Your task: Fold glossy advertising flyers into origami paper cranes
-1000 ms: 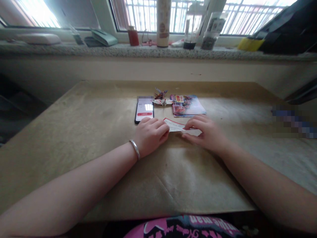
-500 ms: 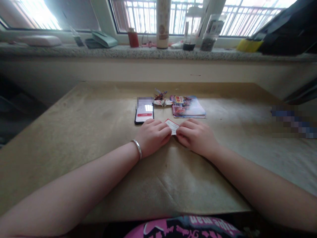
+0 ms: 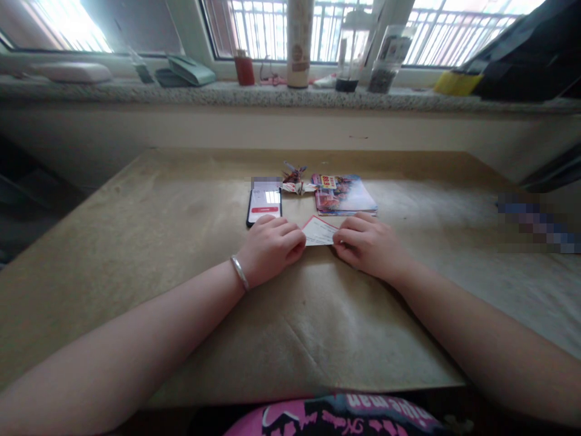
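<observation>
A small white paper with a red border [image 3: 319, 231] lies folded on the brown paper-covered table [image 3: 158, 242]. My left hand [image 3: 271, 248], with a silver bracelet on its wrist, has its fingers curled down on the paper's left end. My right hand [image 3: 368, 245] presses curled fingers on the paper's right end. Only the middle strip of the paper shows between the two hands.
Just beyond my hands lie a phone [image 3: 264, 206] with a lit screen, a folded paper crane [image 3: 296, 179] and a stack of coloured leaflets [image 3: 344, 195]. Along the stone windowsill [image 3: 136, 91] stand a tall flask [image 3: 299, 42], a red cup [image 3: 244, 68] and jars.
My right hand slid left along the paper until it met my left hand, then drew back a little to the right, so more of the paper shows again.
</observation>
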The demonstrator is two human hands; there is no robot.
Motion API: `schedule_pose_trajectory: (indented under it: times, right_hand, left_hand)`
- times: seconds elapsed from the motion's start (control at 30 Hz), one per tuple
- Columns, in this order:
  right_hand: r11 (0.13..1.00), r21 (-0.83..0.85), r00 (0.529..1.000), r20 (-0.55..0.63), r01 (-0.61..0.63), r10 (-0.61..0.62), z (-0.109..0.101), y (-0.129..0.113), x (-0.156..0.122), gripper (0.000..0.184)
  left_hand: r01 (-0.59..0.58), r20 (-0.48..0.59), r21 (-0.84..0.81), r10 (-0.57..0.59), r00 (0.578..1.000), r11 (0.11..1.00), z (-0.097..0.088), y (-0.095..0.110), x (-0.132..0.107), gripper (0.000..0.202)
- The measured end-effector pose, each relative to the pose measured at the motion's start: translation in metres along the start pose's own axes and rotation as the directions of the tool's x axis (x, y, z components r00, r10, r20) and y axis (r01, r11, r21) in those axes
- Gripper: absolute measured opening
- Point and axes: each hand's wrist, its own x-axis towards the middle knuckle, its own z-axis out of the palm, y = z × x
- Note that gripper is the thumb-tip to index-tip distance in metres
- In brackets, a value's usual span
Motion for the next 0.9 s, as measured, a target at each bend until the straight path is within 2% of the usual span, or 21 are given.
schedule_pose_trajectory:
  times: [0.17, 0.43, 0.6, 0.77, 0.9]
  right_hand:
    - [0.995, 0.099, 1.0, 0.026, -0.02, 0.018, 0.001, 0.012, -0.003, 0.012]
    - [0.987, 0.136, 0.996, 0.037, -0.088, 0.084, -0.001, 0.028, -0.008, 0.009]
    - [0.978, 0.18, 0.993, 0.074, -0.105, 0.093, 0.0, 0.031, -0.009, 0.01]
    - [0.974, 0.191, 0.99, 0.092, -0.123, 0.107, 0.0, 0.033, -0.01, 0.009]
    - [0.968, 0.215, 0.99, 0.092, -0.127, 0.11, -0.001, 0.037, -0.012, 0.008]
  left_hand:
    - [0.015, -0.013, -0.028, -0.015, 1.0, 0.999, -0.001, -0.006, -0.001, 0.016]
    - [0.037, -0.006, -0.08, -0.037, 0.999, 0.996, -0.001, -0.011, -0.004, 0.015]
    - [0.017, 0.011, -0.125, -0.016, 1.0, 0.992, -0.003, -0.011, -0.003, 0.016]
    - [0.074, 0.006, -0.133, -0.074, 0.997, 0.988, 0.0, -0.015, -0.006, 0.013]
    - [0.059, 0.008, -0.174, -0.059, 0.998, 0.983, 0.001, -0.017, -0.007, 0.012]
